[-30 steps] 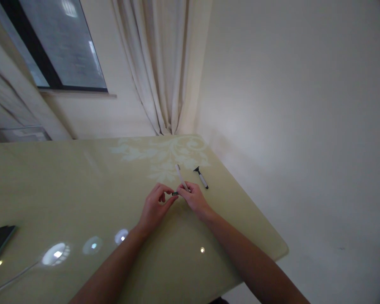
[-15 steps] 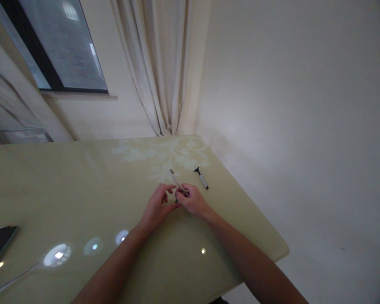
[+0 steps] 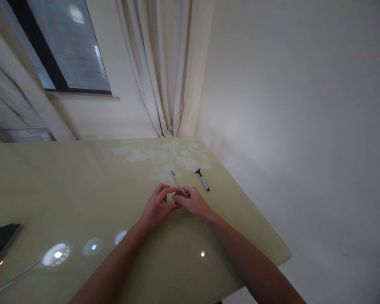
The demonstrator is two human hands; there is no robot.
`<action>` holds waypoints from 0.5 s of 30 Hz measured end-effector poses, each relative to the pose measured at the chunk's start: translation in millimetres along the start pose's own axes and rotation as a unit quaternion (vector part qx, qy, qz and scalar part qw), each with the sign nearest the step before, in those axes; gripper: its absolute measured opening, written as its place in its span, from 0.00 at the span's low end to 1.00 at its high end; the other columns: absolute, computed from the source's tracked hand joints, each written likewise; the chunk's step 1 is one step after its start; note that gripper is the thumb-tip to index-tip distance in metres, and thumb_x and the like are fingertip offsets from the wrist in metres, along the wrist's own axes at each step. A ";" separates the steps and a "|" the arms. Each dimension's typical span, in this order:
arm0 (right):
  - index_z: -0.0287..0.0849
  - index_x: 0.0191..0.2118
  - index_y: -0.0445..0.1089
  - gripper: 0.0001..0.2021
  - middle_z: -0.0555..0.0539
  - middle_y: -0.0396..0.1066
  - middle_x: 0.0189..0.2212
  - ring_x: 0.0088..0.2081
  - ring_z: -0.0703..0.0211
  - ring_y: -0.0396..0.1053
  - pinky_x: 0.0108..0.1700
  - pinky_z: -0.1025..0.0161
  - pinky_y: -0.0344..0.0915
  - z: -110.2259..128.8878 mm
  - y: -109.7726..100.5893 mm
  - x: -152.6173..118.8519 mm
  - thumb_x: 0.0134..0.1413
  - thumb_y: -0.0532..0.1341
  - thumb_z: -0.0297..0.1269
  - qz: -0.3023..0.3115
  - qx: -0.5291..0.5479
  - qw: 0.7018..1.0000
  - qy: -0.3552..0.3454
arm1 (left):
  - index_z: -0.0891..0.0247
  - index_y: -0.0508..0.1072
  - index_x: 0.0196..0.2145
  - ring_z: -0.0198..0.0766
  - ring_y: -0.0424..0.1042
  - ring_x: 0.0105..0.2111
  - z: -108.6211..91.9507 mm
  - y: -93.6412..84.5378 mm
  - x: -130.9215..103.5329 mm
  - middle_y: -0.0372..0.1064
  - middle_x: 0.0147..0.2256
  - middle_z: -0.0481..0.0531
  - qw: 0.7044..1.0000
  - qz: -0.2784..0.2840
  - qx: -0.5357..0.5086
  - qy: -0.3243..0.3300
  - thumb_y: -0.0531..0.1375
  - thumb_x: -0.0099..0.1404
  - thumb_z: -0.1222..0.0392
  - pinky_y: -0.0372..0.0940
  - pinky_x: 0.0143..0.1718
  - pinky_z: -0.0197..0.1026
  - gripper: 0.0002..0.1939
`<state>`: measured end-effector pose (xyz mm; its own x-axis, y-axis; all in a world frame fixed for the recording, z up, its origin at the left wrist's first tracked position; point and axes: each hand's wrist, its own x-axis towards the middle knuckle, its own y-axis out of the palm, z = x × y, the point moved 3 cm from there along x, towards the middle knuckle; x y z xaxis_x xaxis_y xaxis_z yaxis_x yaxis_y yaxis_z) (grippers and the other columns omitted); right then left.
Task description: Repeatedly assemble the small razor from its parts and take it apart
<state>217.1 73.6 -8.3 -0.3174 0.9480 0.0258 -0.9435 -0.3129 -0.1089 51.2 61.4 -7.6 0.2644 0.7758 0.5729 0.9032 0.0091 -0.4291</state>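
My right hand (image 3: 191, 200) is closed around a thin, light-coloured stick (image 3: 178, 183) with a dark tip, which looks like a toothbrush and points up and to the left. Between both hands is a small dark object (image 3: 176, 198), too small to make out. My left hand (image 3: 158, 207) meets it from the left, thumb and index finger pinched against it beside the right fingertips. A razor (image 3: 203, 180) with a black head and grey handle lies on the table just beyond my right hand.
The pale green glossy table (image 3: 66, 190) has a floral pattern at its far corner. A dark flat object (image 3: 1, 242) lies at the left edge, near a white cable (image 3: 15, 276). Curtains (image 3: 164, 63), a window and a wall stand behind.
My left index finger has straightened and come closer to the right fingertips, closing on the small dark object. The view has shifted slightly; the razor lies as before.
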 end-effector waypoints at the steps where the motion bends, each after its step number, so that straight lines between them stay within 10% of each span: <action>1: 0.38 0.32 0.75 0.15 0.52 0.64 0.23 0.26 0.64 0.60 0.29 0.66 0.58 0.2 0.0 0.2 0.53 0.68 0.48 0.003 -0.007 1.000 -0.002 | 0.55 0.78 0.51 0.32 0.64 0.29 -0.4 -0.9 0.6 0.69 0.41 0.51 1.000 0.010 -0.003 0.002 0.70 0.64 0.52 0.65 0.31 0.36 0.18; 9: 0.44 0.45 0.70 0.20 0.56 0.59 0.24 0.22 0.66 0.53 0.25 0.67 0.52 -6.0 -8.1 5.6 0.63 0.61 0.57 -0.039 0.028 0.999 0.009 | 0.57 0.79 0.45 0.31 0.62 0.25 24.9 -31.5 7.9 0.69 0.37 0.48 0.988 -0.121 0.001 -0.099 0.73 0.57 0.46 0.63 0.28 0.37 0.22; 15: 0.40 0.42 0.76 0.20 0.51 0.63 0.25 0.30 0.59 0.63 0.34 0.64 0.57 -9.1 -15.3 11.9 0.70 0.55 0.52 -0.073 -0.177 0.978 -0.082 | 0.59 0.80 0.43 0.30 0.60 0.23 46.8 -50.7 11.2 0.69 0.34 0.46 0.970 -0.171 -0.032 -0.172 0.73 0.51 0.43 0.60 0.25 0.36 0.25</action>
<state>228.6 90.2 -15.4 -0.2206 0.9495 0.2230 -0.8970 -0.1077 -0.4287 -7.5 99.2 -12.1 -0.1724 0.8987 0.4033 0.9404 0.2720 -0.2042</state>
